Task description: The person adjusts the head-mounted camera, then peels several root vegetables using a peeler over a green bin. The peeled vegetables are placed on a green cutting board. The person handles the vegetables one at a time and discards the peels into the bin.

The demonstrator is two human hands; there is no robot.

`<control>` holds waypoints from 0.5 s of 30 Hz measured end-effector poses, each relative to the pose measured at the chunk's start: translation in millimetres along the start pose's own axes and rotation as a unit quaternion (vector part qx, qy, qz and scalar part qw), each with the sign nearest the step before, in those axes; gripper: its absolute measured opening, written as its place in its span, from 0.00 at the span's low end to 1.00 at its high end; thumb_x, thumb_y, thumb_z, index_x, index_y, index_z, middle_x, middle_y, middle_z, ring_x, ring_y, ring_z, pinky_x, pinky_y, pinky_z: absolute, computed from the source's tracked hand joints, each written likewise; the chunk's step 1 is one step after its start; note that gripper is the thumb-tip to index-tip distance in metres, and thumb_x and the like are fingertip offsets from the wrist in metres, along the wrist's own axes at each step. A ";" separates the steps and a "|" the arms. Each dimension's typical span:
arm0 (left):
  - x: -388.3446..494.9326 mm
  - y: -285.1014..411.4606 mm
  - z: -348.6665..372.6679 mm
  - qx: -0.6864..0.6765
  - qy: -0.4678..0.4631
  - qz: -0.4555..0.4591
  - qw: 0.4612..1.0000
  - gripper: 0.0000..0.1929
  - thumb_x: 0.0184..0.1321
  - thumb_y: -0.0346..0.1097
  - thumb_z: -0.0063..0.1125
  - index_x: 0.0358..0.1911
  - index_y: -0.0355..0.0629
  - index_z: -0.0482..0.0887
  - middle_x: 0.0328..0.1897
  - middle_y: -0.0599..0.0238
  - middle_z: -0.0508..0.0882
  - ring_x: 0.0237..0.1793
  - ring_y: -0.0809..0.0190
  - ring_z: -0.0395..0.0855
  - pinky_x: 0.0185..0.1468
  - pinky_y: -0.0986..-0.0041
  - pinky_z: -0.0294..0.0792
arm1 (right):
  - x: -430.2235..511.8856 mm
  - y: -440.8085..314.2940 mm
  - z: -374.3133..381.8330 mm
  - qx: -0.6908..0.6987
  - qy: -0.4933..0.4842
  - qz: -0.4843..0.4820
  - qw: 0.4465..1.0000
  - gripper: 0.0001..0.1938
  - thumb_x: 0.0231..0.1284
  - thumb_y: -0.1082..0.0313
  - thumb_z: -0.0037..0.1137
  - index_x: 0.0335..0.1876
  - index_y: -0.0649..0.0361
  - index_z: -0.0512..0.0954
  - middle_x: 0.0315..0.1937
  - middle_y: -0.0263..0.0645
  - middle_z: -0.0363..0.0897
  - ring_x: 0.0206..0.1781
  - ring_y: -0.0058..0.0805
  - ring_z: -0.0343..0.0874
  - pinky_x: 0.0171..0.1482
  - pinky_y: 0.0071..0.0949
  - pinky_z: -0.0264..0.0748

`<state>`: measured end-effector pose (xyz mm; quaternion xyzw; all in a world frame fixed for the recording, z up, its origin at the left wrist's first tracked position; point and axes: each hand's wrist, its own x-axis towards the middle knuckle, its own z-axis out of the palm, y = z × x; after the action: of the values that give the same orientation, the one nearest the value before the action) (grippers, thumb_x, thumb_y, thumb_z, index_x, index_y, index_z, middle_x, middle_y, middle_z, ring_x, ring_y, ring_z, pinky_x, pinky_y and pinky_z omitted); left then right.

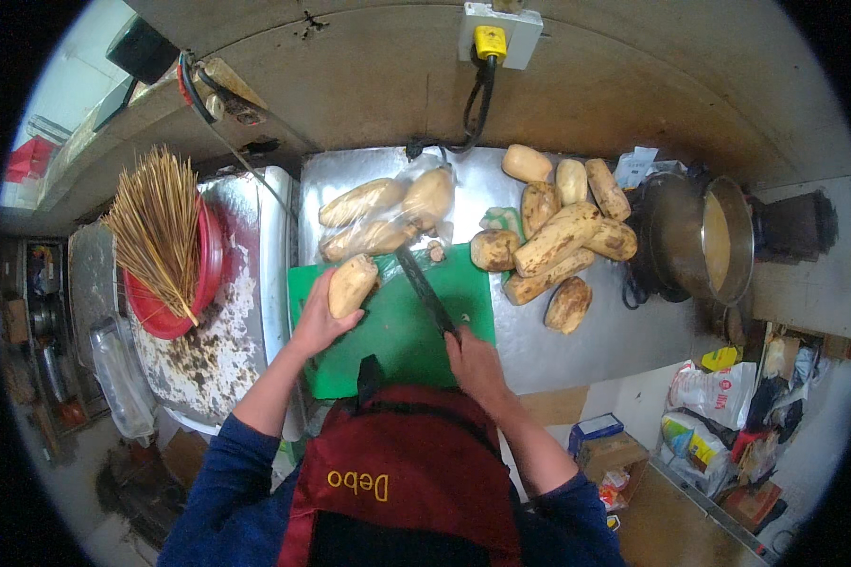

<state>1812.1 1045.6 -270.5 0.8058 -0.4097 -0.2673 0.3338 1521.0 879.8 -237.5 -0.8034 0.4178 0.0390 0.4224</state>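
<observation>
My left hand (pixel 324 315) is closed around a pale lotus root segment (pixel 353 285), over the left part of a green cutting board (pixel 397 354). In my right hand (pixel 476 363) is a long, dark, knife-like tool (pixel 425 289). It slants away to the upper left, and its far end reaches the edge of a clear plastic bag (pixel 410 212). Several pale lotus root segments (pixel 425 193) lie in or under that bag, behind the board. A small cut end piece (pixel 436 251) rests by the board's back edge.
Several brown-stained lotus roots (pixel 559 239) are piled right of the board on the steel worktop (pixel 610 347). Farther right stands a metal pot (pixel 723 241). To the left, a bamboo whisk brush (pixel 156 234) leans in a red basin (pixel 209 262). A yellow plug (pixel 490 42) is on the wall.
</observation>
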 end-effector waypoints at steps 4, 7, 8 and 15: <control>16.1 24.6 -18.6 -0.097 -0.045 -0.146 0.983 0.50 0.59 0.46 0.81 0.79 0.34 0.62 0.73 0.46 0.78 0.71 0.51 0.78 0.75 0.61 0.70 | -19.0 -6.8 -11.0 0.028 0.017 -0.020 0.999 0.18 0.83 0.54 0.49 0.49 0.66 0.79 0.35 0.65 0.85 0.39 0.68 0.85 0.45 0.64 0.80; 37.8 60.7 -40.0 -0.250 -0.075 -0.222 0.939 0.46 0.65 0.49 0.76 0.81 0.37 0.63 0.72 0.53 0.80 0.67 0.57 0.81 0.69 0.65 0.75 | -26.8 -2.0 -14.1 0.084 0.057 0.001 0.995 0.20 0.82 0.53 0.51 0.51 0.68 0.80 0.35 0.64 0.85 0.40 0.68 0.85 0.44 0.60 0.79; 48.7 77.5 -42.5 -0.303 -0.127 -0.170 0.929 0.46 0.67 0.50 0.75 0.81 0.37 0.62 0.72 0.52 0.79 0.66 0.58 0.81 0.68 0.65 0.75 | -28.6 0.9 -15.0 0.109 0.076 0.007 0.991 0.20 0.82 0.53 0.52 0.51 0.68 0.79 0.34 0.62 0.85 0.39 0.66 0.85 0.43 0.58 0.78; 129.1 186.0 14.5 -0.427 -0.130 -0.102 0.889 0.38 0.76 0.52 0.66 0.80 0.37 0.66 0.75 0.52 0.78 0.72 0.58 0.77 0.75 0.68 0.69 | -33.9 29.4 -35.7 0.242 0.167 0.166 0.941 0.24 0.81 0.52 0.50 0.58 0.71 0.79 0.46 0.69 0.84 0.55 0.69 0.83 0.57 0.55 0.79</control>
<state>1779.6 850.6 -159.2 0.5811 -0.2110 -0.5513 0.5602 1468.0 867.4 -219.5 -0.5911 0.6067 -0.1282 0.5158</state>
